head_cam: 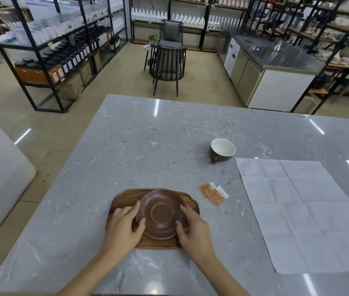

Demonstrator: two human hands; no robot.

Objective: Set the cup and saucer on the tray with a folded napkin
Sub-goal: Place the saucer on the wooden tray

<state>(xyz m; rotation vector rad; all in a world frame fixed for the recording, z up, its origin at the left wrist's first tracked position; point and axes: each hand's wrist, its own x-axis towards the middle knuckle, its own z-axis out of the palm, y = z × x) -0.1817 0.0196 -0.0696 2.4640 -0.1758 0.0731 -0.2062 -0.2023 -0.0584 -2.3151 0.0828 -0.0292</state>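
Note:
A brown saucer (161,213) lies on the wooden tray (124,198) near the table's front edge. My left hand (124,227) grips the saucer's left rim, thumb on top. On the opposite side, my right hand (195,229) holds the right rim. A brown cup (222,150) with a white inside stands upright on the table, far right of the tray, its handle pointing toward me. A large white napkin (302,214) lies spread flat and unfolded on the right side of the table, showing crease lines.
Two small orange sachets (213,193) lie between the tray and the napkin. The grey marble table (148,146) stretches ahead. Beyond it are dark chairs (168,65), a steel counter (276,58) and shelves of bottles.

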